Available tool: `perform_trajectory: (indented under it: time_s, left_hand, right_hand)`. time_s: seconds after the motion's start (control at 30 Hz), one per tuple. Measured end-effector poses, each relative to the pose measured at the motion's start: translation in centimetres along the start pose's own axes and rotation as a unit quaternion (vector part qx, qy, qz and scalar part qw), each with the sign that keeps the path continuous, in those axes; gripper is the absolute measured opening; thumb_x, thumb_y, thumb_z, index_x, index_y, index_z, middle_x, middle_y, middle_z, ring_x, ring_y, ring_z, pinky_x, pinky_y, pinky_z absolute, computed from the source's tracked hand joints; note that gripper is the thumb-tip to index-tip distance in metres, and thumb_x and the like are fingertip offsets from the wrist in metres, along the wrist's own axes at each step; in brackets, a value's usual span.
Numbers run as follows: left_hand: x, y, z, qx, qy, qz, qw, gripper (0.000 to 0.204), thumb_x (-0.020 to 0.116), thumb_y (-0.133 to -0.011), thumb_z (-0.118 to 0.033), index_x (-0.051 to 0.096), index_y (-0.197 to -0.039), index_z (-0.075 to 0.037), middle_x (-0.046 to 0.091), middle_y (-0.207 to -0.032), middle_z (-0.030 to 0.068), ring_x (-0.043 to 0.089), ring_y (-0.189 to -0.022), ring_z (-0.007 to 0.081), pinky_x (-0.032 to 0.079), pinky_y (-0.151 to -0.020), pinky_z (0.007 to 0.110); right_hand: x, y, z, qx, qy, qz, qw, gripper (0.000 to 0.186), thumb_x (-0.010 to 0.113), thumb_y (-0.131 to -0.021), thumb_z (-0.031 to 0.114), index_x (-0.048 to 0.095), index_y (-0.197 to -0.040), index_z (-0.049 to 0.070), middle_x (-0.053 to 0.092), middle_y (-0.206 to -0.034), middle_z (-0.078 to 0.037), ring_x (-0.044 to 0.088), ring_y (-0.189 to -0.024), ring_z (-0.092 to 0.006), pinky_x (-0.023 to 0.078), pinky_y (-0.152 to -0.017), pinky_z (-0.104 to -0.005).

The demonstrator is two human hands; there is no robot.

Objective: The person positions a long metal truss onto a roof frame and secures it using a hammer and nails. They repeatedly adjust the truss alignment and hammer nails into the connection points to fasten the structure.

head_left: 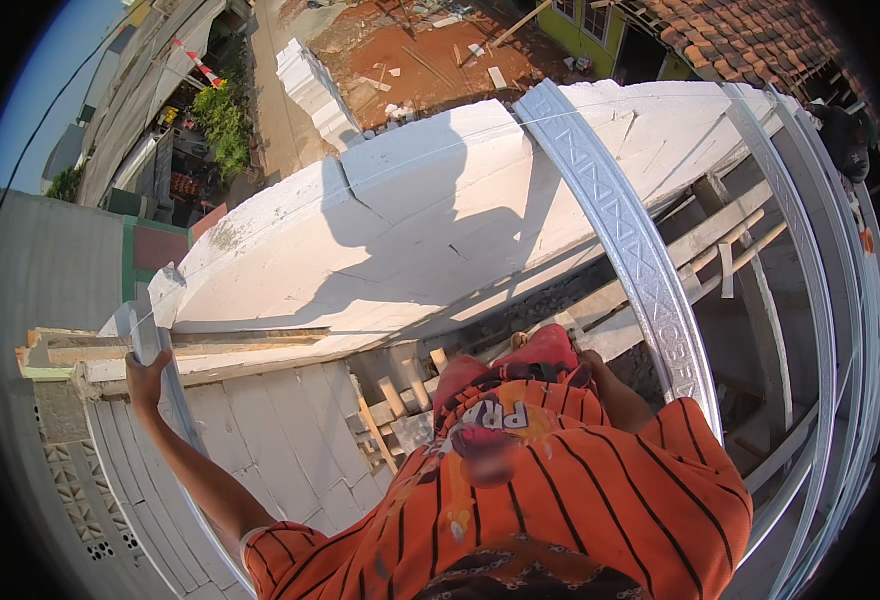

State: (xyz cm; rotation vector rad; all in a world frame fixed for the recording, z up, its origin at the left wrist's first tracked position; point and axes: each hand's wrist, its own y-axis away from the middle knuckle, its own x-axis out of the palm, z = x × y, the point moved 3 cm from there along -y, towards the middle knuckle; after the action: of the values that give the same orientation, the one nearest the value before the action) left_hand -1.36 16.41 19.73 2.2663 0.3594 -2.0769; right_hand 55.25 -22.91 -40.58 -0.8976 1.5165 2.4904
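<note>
At the left, my left hand [148,378] is closed around the upper part of a silver metal channel [182,415], which runs down along the inner wall. The channel's top end stands beside a broken block piece at the wall's corner. My right hand [590,368] is low beside my thigh, close to my red shorts [550,347]. Its fingers are mostly hidden, and whether it holds anything does not show. Just right of it, a wide embossed silver metal beam [620,230] reaches over the white block wall [410,215].
A thin string runs along the wall's top. More metal beams [810,230] stand at the right, with a dark shoe [842,140] near their far end. Wooden planks and props [725,225] lie below. Beyond the wall are reddish ground [430,75] and a tiled roof [750,35].
</note>
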Motion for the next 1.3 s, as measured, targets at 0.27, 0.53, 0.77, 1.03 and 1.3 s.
perform_trajectory:
  time_s: [0.27,0.53,0.77,1.03,1.3]
  left_hand:
    - [-0.9,1.0,0.3,-0.064,-0.031,-0.113,0.991,0.088,0.073,-0.063,-0.055,0.044,-0.123,0.003,0.056,-0.112,0.0251,0.055,-0.103,0.0360,0.042,-0.087,0.041]
    - [9.6,12.5,-19.6,0.177,0.371,-0.099,0.906,0.041,0.069,-0.079,-0.017,0.052,-0.112,-0.002,0.058,-0.111,0.0134,0.054,-0.105,0.0227,0.040,-0.089,0.037]
    - [34.6,26.5,-26.8,0.178,0.439,0.616,0.629,0.067,0.063,-0.083,-0.038,0.037,-0.128,0.003,0.051,-0.120,0.0149,0.050,-0.111,0.0229,0.041,-0.093,0.037]
    - [31.0,28.2,-29.8,-0.014,0.716,0.638,0.283,0.048,0.048,-0.088,-0.048,0.049,-0.112,-0.007,0.055,-0.111,0.0127,0.047,-0.112,0.0305,0.033,-0.099,0.045]
    - [31.0,24.6,-28.2,-0.090,0.733,0.659,0.144,0.056,0.041,-0.087,-0.060,0.052,-0.102,-0.007,0.058,-0.098,0.0104,0.052,-0.101,0.0292,0.037,-0.092,0.051]
  right_hand:
    - [-0.6,-0.4,-1.3,-0.008,0.005,-0.010,1.000,0.025,0.054,-0.078,0.023,0.068,-0.087,0.003,0.065,-0.084,-0.020,0.064,-0.084,-0.0334,0.050,-0.072,-0.0434]
    - [-6.6,7.0,5.9,-0.148,0.058,-0.095,0.983,0.027,0.050,-0.079,0.018,0.059,-0.098,0.001,0.063,-0.087,-0.021,0.062,-0.083,-0.0359,0.049,-0.070,-0.0441]
    - [-11.0,15.0,16.8,-0.318,-0.035,-0.082,0.944,0.036,0.057,-0.081,0.028,0.054,-0.104,0.001,0.062,-0.090,-0.024,0.060,-0.084,-0.0409,0.047,-0.071,-0.0475]
    - [-12.9,24.7,25.6,-0.297,-0.001,-0.139,0.945,0.040,0.060,-0.081,0.030,0.053,-0.113,0.006,0.062,-0.095,-0.019,0.059,-0.092,-0.0377,0.047,-0.076,-0.0444]
    - [-28.5,35.5,18.7,-0.062,0.147,-0.611,0.775,0.077,0.079,-0.058,0.025,0.047,-0.127,0.018,0.060,-0.108,-0.012,0.056,-0.104,-0.0295,0.044,-0.086,-0.0419]
